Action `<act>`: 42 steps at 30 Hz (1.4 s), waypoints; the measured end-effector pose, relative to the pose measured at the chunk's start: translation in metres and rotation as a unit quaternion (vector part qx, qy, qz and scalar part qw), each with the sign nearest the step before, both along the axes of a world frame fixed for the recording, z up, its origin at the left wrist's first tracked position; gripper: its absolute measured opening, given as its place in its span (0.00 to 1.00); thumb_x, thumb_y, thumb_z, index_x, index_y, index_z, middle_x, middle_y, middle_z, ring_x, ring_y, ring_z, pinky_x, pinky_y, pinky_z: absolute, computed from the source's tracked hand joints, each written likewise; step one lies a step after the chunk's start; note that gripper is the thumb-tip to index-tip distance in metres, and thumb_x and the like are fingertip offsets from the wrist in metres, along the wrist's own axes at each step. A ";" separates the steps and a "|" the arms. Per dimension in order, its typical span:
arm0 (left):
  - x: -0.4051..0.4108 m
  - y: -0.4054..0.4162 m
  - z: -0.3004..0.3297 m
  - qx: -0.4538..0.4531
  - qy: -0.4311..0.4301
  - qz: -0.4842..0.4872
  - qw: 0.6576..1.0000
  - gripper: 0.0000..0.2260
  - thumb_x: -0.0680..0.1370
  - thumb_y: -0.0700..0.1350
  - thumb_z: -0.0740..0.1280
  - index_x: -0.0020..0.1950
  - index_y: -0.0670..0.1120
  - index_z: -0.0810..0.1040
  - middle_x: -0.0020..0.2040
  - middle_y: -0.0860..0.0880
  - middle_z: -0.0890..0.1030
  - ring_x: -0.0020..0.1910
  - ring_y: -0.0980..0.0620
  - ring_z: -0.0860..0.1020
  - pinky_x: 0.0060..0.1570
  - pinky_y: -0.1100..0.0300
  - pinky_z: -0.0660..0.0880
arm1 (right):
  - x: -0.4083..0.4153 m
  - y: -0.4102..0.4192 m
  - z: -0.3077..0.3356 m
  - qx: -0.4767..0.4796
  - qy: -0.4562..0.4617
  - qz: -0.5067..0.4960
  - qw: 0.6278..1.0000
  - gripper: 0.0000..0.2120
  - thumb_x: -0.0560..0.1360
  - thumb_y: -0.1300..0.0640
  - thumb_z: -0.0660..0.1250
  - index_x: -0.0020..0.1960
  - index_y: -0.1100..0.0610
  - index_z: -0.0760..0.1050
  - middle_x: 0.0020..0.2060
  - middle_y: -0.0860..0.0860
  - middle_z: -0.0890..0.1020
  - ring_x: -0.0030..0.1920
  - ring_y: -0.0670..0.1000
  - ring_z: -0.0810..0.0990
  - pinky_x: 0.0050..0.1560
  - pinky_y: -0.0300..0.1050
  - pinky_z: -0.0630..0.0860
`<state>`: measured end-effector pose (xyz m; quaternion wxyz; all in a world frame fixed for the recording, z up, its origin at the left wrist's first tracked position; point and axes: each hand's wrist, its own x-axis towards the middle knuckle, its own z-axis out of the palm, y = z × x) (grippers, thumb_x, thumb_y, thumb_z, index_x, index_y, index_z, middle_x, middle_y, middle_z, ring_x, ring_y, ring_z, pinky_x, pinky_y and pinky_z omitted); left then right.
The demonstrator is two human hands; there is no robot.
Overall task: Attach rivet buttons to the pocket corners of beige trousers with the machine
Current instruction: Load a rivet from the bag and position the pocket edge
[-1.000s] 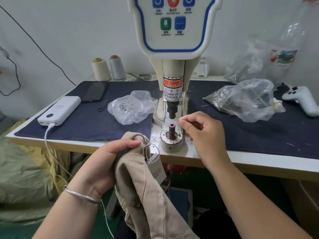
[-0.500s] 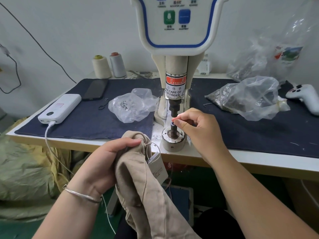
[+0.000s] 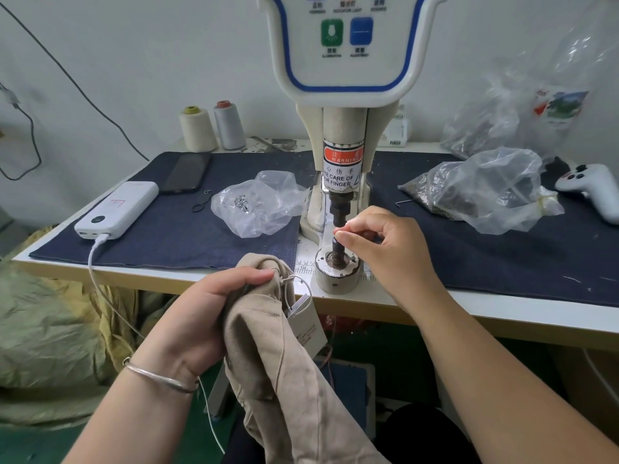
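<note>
Trousers (image 3: 288, 370) of beige cloth hang in the lower middle of the frame, bunched at the top in our left hand (image 3: 204, 316), whose fingers curl round the fabric just below the table edge; a paper tag (image 3: 306, 324) dangles from the cloth beside the thumb. Our right hand (image 3: 385, 249) sits at the centre of the frame, thumb and forefinger pinched together over the lower die post (image 3: 336, 252) of the rivet machine (image 3: 343, 145); whether a rivet lies between the fingertips we cannot tell, since they hide it. The post stands in a round base (image 3: 336, 276) on the white table (image 3: 502, 313), directly under the upper punch (image 3: 340, 209). Left of the machine a clear bag (image 3: 261, 205) with small metal pieces rests on the dark blue mat (image 3: 167, 236); further left lie a white power bank (image 3: 117, 209) and a dark phone (image 3: 187, 172); two thread cones (image 3: 211, 128) stand at the back. Right of the machine sits a larger plastic bag (image 3: 485, 192), and a white controller (image 3: 593, 185) at the right edge.
</note>
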<state>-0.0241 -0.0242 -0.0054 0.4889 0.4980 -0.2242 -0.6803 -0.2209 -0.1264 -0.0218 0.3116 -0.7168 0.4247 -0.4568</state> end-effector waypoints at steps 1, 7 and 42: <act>0.000 0.000 0.000 0.001 0.001 0.000 1.000 0.09 0.66 0.42 0.71 0.43 0.39 0.85 0.39 0.40 0.82 0.35 0.46 0.81 0.38 0.56 0.81 | 0.000 0.000 0.000 0.003 -0.005 0.001 1.000 0.02 0.73 0.58 0.73 0.42 0.52 0.82 0.37 0.42 0.81 0.37 0.36 0.77 0.36 0.27 0.70; 0.000 0.001 0.000 -0.002 -0.008 0.002 1.000 0.09 0.65 0.42 0.72 0.42 0.39 0.86 0.39 0.40 0.82 0.35 0.46 0.82 0.37 0.57 0.82 | -0.003 0.000 -0.005 0.037 -0.065 0.012 0.997 0.05 0.74 0.58 0.72 0.41 0.49 0.83 0.37 0.45 0.83 0.36 0.38 0.78 0.35 0.30 0.71; -0.027 0.013 0.030 -0.147 -0.131 -0.210 0.958 0.08 0.71 0.42 0.74 0.49 0.44 0.86 0.44 0.44 0.85 0.41 0.52 0.83 0.39 0.64 0.78 | -0.060 0.071 0.034 0.389 -0.112 0.356 0.842 0.15 0.64 0.70 0.67 0.44 0.55 0.84 0.38 0.54 0.83 0.37 0.50 0.83 0.37 0.40 0.79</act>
